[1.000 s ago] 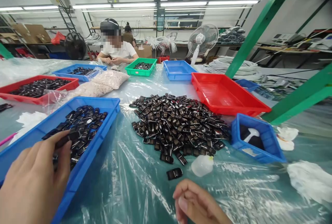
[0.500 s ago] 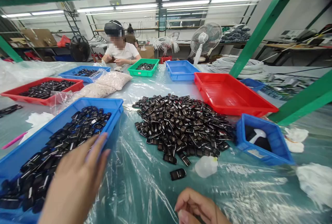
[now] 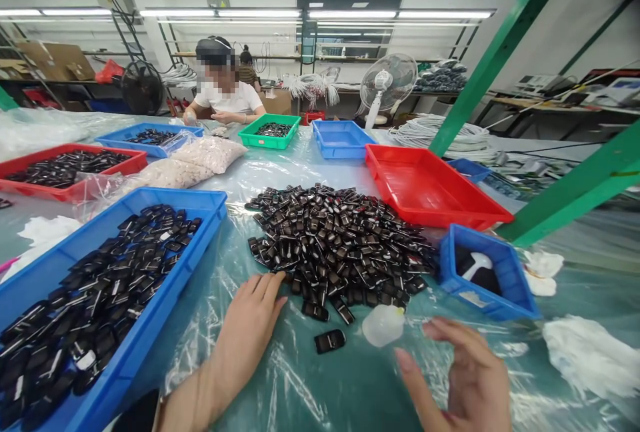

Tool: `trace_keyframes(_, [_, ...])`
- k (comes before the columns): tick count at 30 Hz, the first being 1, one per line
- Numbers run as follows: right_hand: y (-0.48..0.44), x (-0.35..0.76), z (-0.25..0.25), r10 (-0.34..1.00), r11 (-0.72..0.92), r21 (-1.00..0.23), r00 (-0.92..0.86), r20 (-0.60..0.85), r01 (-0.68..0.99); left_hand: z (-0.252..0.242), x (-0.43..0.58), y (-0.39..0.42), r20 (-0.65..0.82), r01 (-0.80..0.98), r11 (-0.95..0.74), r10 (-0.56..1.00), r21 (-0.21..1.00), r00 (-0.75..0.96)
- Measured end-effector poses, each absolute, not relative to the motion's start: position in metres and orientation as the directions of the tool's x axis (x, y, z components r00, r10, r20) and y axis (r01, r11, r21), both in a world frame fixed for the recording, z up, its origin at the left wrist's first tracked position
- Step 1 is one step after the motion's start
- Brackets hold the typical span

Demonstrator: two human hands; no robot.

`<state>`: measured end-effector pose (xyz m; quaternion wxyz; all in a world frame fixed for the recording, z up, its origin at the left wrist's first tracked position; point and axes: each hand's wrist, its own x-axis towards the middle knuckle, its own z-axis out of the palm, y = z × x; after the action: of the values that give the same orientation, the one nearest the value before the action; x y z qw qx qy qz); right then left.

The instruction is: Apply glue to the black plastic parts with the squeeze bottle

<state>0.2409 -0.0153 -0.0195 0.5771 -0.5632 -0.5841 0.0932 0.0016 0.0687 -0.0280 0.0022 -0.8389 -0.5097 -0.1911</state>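
A large pile of small black plastic pieces with silvery strips (image 3: 340,239) lies on the film-covered table. My left hand (image 3: 253,319) reaches palm down to the pile's near left edge, fingers extended with the thumb slightly apart; its fingertips are partly hidden against the pieces. One loose black piece (image 3: 330,341) lies in front of the pile. Beside it rests a small translucent bottle (image 3: 383,325) with a yellowish tip. My right hand (image 3: 460,375) hovers just right of the bottle, thumb and fingers spread, nothing between them.
A long blue tray (image 3: 200,239) of black pieces stands left. On the right are a small blue bin (image 3: 517,292), a red tray (image 3: 430,182), crumpled white tissue (image 3: 590,355) and a slanting green post (image 3: 575,185). A co-worker (image 3: 233,99) sits across the table.
My left hand has moved right, from over the blue tray to the pile's edge. My right hand has moved up and right, and its curled fingers have spread apart.
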Motion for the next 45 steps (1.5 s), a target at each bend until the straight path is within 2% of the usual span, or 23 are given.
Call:
trace_keyframes(3, [-0.006,0.247,-0.024,0.823,0.263,-0.768,0.279,0.494,0.584,-0.025,-0.003,0.073,0.324,0.859,-0.44,0.878,0.261,0.351])
trace_keyframes(7, [-0.006,0.234,-0.026,0.943,0.036,-0.871,0.271,0.191,0.491,-0.023,-0.005,0.074,0.307,0.834,-0.406,0.903,0.375,0.301])
trace_keyframes(10, [-0.009,0.226,-0.022,0.951,-0.096,-0.909,0.307,0.036,0.406,-0.022,-0.006,0.07,0.278,0.778,-0.388,0.918,0.494,0.281])
trace_keyframes(15, [-0.009,0.228,-0.021,0.953,-0.118,-0.925,0.303,-0.003,0.362,-0.02,-0.01,0.066,0.178,0.636,-0.268,0.963,0.724,0.203])
trace_keyframes(18, [-0.008,0.23,-0.023,0.956,-0.121,-0.926,0.294,-0.011,0.357,-0.016,-0.01,0.067,0.063,0.521,-0.127,0.988,0.844,0.14])
trace_keyframes(21, [-0.008,0.234,-0.027,0.958,-0.09,-0.908,0.284,0.033,0.41,-0.01,-0.008,0.065,-0.072,0.399,0.008,0.987,0.917,0.145])
trace_keyframes(27, [-0.005,0.251,-0.04,0.984,0.016,-0.82,0.135,0.114,0.572,-0.002,-0.008,0.052,-0.26,0.191,0.227,0.95,0.955,0.172])
trace_keyframes(33, [-0.007,0.255,-0.042,0.982,0.071,-0.781,0.095,0.165,0.621,0.002,-0.006,0.047,-0.298,-0.08,0.337,0.904,0.938,0.306])
trace_keyframes(37, [-0.009,0.25,-0.039,0.982,0.065,-0.794,0.104,0.16,0.604,-0.001,-0.004,0.045,-0.307,-0.216,0.376,0.905,0.901,0.294])
trace_keyframes(40, [-0.009,0.247,-0.036,0.984,0.02,-0.821,0.135,0.117,0.57,-0.006,-0.003,0.042,-0.342,-0.267,0.42,0.893,0.868,0.293])
trace_keyframes(45, [-0.01,0.25,-0.035,0.989,0.07,-0.786,0.062,0.137,0.615,-0.006,-0.005,0.037,-0.364,-0.237,0.436,0.884,0.868,0.292])
